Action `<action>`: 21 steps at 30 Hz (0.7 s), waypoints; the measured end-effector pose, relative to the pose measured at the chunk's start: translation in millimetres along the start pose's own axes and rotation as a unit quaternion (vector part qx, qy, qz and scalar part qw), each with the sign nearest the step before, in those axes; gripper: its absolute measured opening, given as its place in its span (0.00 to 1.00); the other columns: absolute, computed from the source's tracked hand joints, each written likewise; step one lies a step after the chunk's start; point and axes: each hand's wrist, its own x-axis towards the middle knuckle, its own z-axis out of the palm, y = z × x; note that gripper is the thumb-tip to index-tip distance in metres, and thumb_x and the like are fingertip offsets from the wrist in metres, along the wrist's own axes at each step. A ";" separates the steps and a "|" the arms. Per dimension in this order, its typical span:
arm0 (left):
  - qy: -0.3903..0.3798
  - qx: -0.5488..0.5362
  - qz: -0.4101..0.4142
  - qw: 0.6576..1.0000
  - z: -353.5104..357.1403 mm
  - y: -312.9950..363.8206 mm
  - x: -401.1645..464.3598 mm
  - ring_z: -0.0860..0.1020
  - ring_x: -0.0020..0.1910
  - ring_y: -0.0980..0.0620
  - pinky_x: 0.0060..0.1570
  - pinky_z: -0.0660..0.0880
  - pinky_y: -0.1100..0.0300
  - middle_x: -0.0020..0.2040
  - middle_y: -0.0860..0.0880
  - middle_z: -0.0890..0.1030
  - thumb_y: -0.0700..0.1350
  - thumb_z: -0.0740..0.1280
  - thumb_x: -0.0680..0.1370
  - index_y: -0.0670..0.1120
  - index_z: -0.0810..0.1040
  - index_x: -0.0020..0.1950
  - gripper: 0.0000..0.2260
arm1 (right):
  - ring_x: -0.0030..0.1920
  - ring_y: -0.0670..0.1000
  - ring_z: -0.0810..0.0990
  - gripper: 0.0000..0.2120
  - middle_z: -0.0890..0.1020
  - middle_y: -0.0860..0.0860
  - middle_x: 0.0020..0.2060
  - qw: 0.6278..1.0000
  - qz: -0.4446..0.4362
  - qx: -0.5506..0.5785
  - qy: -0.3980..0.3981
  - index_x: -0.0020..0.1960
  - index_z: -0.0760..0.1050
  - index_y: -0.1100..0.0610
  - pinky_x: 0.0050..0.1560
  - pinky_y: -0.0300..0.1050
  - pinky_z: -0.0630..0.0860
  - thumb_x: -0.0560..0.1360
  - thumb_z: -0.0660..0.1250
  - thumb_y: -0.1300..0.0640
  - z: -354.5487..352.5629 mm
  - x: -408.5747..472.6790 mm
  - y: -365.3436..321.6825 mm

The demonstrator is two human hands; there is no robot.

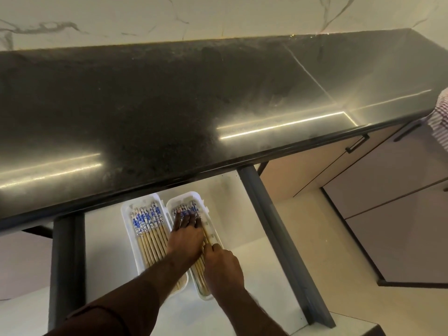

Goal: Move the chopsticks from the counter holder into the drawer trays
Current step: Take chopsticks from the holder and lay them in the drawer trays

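Observation:
Two white trays lie side by side in the open drawer below the counter. The left tray (pixel 126 214) holds several wooden chopsticks (pixel 148 229) with blue-and-white patterned tops. The right tray (pixel 194 197) holds several more of the same chopsticks (pixel 186 209). My left hand (pixel 186 236) lies flat on the chopsticks in the right tray, fingers straight and spread. My right hand (pixel 223 265) is at the near part of that tray, its fingertips pinching one chopstick (pixel 206 235). No counter holder is in view.
The dark stone counter (pixel 169 105) overhangs the far part of the drawer. The drawer's dark side rails (pixel 274 229) run left and right of the trays. Cabinet fronts with dark handles (pixel 357 143) stand at right. A person's striped sleeve (pixel 440 117) shows at the right edge.

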 end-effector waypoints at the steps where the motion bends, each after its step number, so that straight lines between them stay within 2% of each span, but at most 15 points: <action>1: 0.005 0.000 0.000 1.000 -0.6 -0.4 -2.3 0.51 0.78 0.43 0.75 0.41 0.42 0.79 0.42 0.57 0.55 0.59 0.80 0.43 0.53 0.78 0.31 | 0.50 0.55 0.83 0.16 0.81 0.55 0.55 1.000 -0.006 0.002 0.012 0.65 0.72 0.56 0.53 0.47 0.78 0.80 0.63 0.52 -1.3 -1.7 0.0; 5: 0.029 -0.007 0.000 1.000 -9.1 -1.1 -19.8 0.51 0.78 0.43 0.75 0.41 0.40 0.78 0.44 0.59 0.56 0.59 0.80 0.44 0.54 0.78 0.31 | 0.47 0.53 0.83 0.18 0.82 0.53 0.53 0.999 -0.029 -0.002 0.044 0.64 0.73 0.55 0.50 0.45 0.79 0.78 0.66 0.49 -13.1 -14.3 -0.2; 9: 0.060 -0.037 -0.024 0.997 -27.1 1.1 -48.5 0.49 0.79 0.44 0.74 0.35 0.41 0.79 0.44 0.55 0.56 0.56 0.81 0.44 0.50 0.79 0.31 | 0.50 0.52 0.82 0.21 0.81 0.52 0.56 0.997 -0.045 -0.016 0.065 0.65 0.71 0.53 0.53 0.44 0.79 0.77 0.66 0.44 -30.8 -27.8 -3.1; 12: 0.081 -0.067 -0.039 0.994 -42.6 1.0 -76.0 0.48 0.79 0.44 0.74 0.35 0.42 0.80 0.45 0.52 0.59 0.54 0.81 0.44 0.47 0.79 0.33 | 0.53 0.51 0.80 0.22 0.80 0.52 0.58 0.996 -0.053 -0.029 0.071 0.66 0.70 0.53 0.53 0.44 0.79 0.77 0.63 0.42 -48.3 -38.9 -6.2; 16: 0.103 -0.090 -0.068 0.988 -63.1 0.7 -116.9 0.45 0.79 0.43 0.74 0.36 0.41 0.80 0.46 0.48 0.61 0.54 0.80 0.47 0.43 0.79 0.35 | 0.54 0.52 0.78 0.20 0.79 0.52 0.59 0.992 -0.078 -0.033 0.093 0.66 0.70 0.54 0.53 0.45 0.79 0.78 0.63 0.45 -70.9 -59.4 -14.9; 19: 0.136 -0.096 -0.098 0.981 -75.7 7.4 -154.9 0.45 0.78 0.43 0.72 0.35 0.42 0.80 0.46 0.48 0.61 0.54 0.80 0.48 0.43 0.79 0.34 | 0.54 0.52 0.77 0.17 0.79 0.53 0.57 0.985 -0.109 -0.027 0.129 0.64 0.71 0.55 0.49 0.45 0.78 0.78 0.63 0.51 -82.9 -85.8 -19.5; 21: 0.158 -0.101 -0.118 0.975 -80.8 13.4 -180.4 0.45 0.79 0.44 0.71 0.34 0.44 0.80 0.46 0.48 0.60 0.54 0.80 0.48 0.43 0.79 0.34 | 0.53 0.53 0.78 0.18 0.80 0.53 0.57 0.979 -0.131 -0.023 0.153 0.65 0.72 0.56 0.48 0.45 0.79 0.77 0.65 0.51 -88.6 -104.0 -21.2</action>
